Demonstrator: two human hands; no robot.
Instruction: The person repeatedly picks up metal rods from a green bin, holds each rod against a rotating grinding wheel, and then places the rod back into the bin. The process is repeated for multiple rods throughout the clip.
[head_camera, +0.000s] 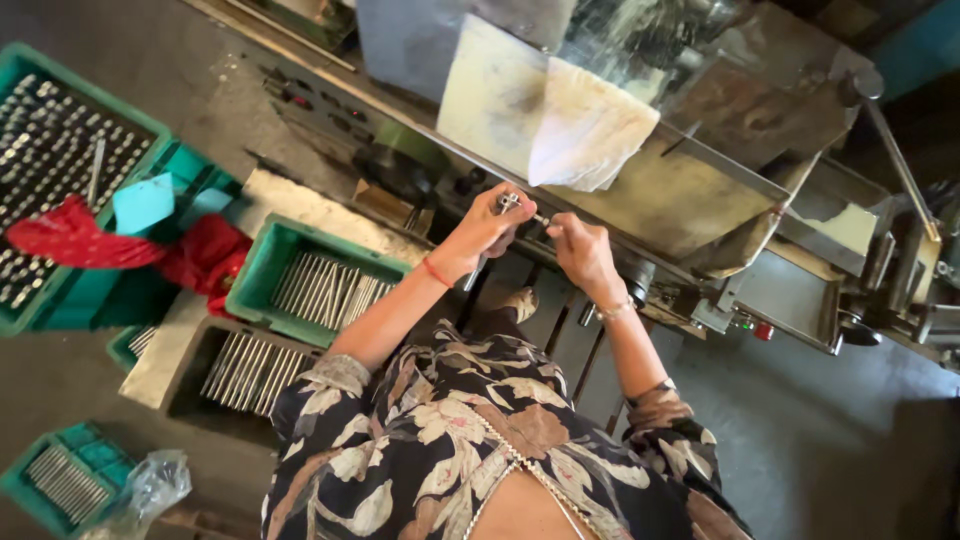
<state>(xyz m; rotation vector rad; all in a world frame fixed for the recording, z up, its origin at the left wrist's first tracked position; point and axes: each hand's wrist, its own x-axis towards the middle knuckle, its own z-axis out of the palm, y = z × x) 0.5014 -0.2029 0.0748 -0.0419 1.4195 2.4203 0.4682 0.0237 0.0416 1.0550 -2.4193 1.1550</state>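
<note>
Against grimy steel machine (700, 190), left hand (487, 228) and right hand (580, 245) pinch thin metal rod (525, 211).

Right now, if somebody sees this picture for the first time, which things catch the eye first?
At the centre, the left hand and right hand meet on a small metal part at the grey machine. Left of them, green crates hold rows of thin metal rods. A bright red cloth lies farther left.

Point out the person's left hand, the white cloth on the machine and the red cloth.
left hand (487, 228), head view, back of hand.
white cloth (585, 130), head view, middle fold.
red cloth (70, 240), head view, left end.
</note>
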